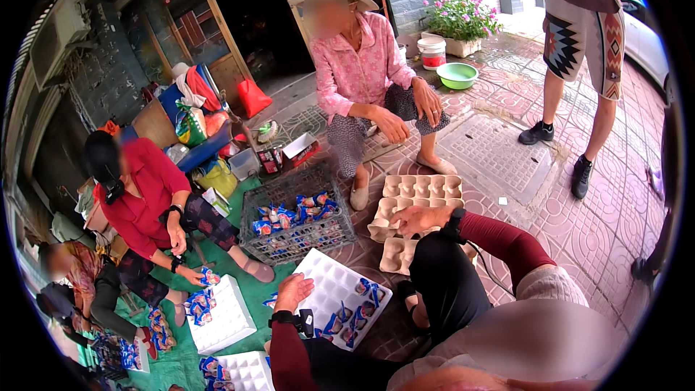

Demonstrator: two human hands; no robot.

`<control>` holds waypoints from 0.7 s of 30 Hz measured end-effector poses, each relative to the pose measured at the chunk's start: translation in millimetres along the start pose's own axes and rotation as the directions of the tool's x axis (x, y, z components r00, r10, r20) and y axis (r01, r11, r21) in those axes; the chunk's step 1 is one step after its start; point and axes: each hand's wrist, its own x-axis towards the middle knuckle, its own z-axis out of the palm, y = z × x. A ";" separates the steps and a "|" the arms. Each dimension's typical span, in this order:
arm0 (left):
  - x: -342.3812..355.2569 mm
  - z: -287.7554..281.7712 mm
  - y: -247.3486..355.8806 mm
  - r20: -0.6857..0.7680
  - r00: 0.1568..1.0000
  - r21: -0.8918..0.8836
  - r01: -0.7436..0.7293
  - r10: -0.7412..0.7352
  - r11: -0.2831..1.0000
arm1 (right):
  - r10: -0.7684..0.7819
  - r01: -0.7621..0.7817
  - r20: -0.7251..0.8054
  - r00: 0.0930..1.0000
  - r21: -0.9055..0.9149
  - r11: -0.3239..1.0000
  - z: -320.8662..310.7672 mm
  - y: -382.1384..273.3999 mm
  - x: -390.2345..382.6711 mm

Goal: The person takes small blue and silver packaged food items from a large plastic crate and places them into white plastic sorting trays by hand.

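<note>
My left hand (293, 289) is at the upper left edge of a white moulded tray (329, 279), its fingers stretched out and nothing visible in them. Blue-wrapped packets (347, 318) lie in that tray's compartments, mostly toward the right and bottom. Further right and up, my right hand (416, 219) reaches over beige egg cartons (413, 187) with its fingers apart; whether the fingertips touch the carton, I cannot tell. A black plastic crate (289, 246) holding more blue packets stands beyond my left hand.
Co-workers (145, 203) sit at left on green sheeting (257, 322) among more white trays (221, 311). A person in pink (358, 65) sits facing me; another (583, 87) stands at right. A green basin (457, 80), potted plant (460, 18) and piled bags (206, 127) are behind.
</note>
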 end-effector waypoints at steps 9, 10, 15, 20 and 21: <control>-25.5 -18.3 2.3 -0.053 0.997 -0.008 -0.061 0.061 0.998 | -0.042 0.030 0.154 0.987 0.075 0.997 85.9 -44.7 28.4; -29.5 -25.5 1.3 -0.071 0.995 -0.014 -0.068 0.067 0.998 | -0.019 0.006 0.203 0.979 0.064 0.998 95.3 -60.1 22.0; -40.3 -27.1 2.6 -0.094 0.990 -0.011 -0.102 0.100 0.995 | -0.016 0.017 0.320 0.947 0.001 1.000 156.3 -12.9 34.6; -54.2 -47.7 2.5 -0.126 0.988 -0.283 -0.125 0.092 0.951 | 0.004 -0.077 0.190 0.982 0.380 0.922 138.8 -26.4 22.8; -57.3 -52.6 8.2 -0.180 0.970 -0.388 -0.222 0.162 0.894 | -0.063 0.012 0.056 0.996 0.651 0.759 128.3 -27.8 19.7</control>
